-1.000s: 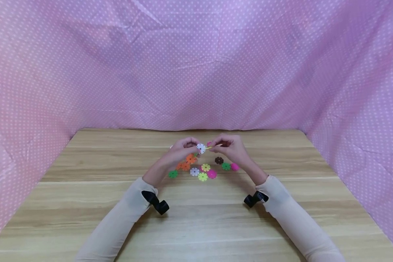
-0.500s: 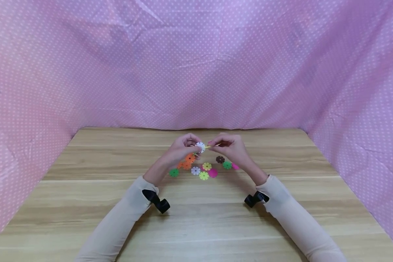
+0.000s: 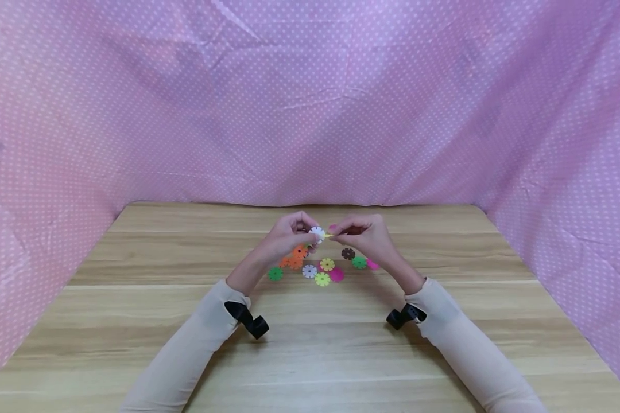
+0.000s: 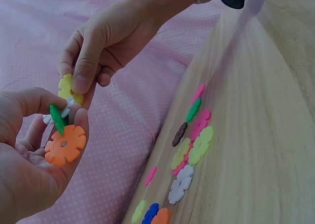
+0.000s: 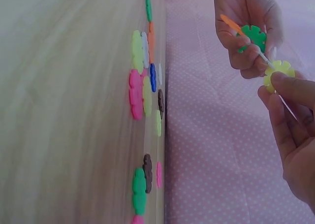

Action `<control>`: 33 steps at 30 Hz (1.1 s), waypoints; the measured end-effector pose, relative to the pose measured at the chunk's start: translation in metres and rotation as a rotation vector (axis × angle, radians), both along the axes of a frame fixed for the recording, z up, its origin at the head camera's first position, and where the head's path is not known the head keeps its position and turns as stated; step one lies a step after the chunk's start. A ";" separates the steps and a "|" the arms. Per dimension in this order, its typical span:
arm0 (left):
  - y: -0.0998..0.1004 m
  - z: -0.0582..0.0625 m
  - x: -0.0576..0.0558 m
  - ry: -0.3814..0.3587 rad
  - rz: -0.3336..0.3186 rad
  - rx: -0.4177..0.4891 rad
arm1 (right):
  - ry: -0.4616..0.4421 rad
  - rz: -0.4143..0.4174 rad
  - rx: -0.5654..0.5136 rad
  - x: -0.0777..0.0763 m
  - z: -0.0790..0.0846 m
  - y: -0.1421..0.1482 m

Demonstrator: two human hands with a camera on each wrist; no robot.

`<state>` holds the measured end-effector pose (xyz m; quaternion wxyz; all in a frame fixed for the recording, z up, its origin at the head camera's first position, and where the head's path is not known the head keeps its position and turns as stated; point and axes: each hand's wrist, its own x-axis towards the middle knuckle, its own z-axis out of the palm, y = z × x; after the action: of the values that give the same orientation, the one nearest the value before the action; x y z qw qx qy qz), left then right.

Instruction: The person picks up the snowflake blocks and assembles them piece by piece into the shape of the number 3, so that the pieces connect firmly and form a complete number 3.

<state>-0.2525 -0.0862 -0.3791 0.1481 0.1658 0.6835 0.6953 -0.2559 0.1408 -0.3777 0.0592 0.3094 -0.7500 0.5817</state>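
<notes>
My left hand (image 3: pixel 284 238) holds a small chain of notched plastic flower discs above the table. In the left wrist view the chain shows an orange disc (image 4: pixel 75 138), a green disc (image 4: pixel 56 118) set crosswise on it, and a white disc (image 3: pixel 317 233) partly hidden by the fingers. Between thumb and fingertips, my right hand (image 3: pixel 368 236) pinches a yellow disc (image 5: pixel 284 69). The yellow disc meets the edge of the white one, and a thin pale edge shows below it among the right fingers.
Loose discs lie on the wooden table (image 3: pixel 310 344) under the hands: green (image 3: pixel 275 274), orange (image 3: pixel 295 263), white (image 3: pixel 309 271), yellow (image 3: pixel 322 279), pink (image 3: pixel 337 275) and brown (image 3: pixel 348 253) among them. A pink dotted cloth (image 3: pixel 310 115) hangs behind the table.
Both hands stay nearly in place, with the discs still held. Less of the yellow disc shows past the right fingertips, which are closer to the white disc.
</notes>
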 end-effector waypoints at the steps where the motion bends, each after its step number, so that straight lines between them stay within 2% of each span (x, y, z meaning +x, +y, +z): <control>1: 0.000 0.000 0.000 0.002 -0.001 0.000 | -0.001 -0.002 0.001 0.000 0.000 0.000; 7: 0.003 -0.002 -0.001 -0.005 -0.002 0.015 | 0.009 -0.025 -0.005 0.000 -0.002 0.000; 14: 0.000 -0.005 -0.003 -0.042 0.005 -0.029 | -0.054 -0.047 0.048 -0.003 -0.006 -0.003; 19: -0.006 -0.009 -0.006 -0.068 0.038 -0.049 | -0.088 -0.028 0.110 -0.004 -0.007 -0.003; 24: -0.013 -0.010 -0.008 -0.081 0.103 -0.037 | -0.130 -0.015 0.159 -0.007 -0.005 -0.001; 28: -0.017 -0.008 -0.011 -0.081 0.132 -0.001 | -0.140 0.023 0.276 -0.012 -0.002 0.005; 33: -0.019 -0.004 -0.013 -0.055 0.127 0.005 | -0.146 0.148 0.422 -0.015 -0.003 0.008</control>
<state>-0.2650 -0.1052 -0.3832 0.1219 0.1033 0.6864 0.7094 -0.2705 0.1485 -0.3806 -0.1043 0.3261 -0.8325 0.4356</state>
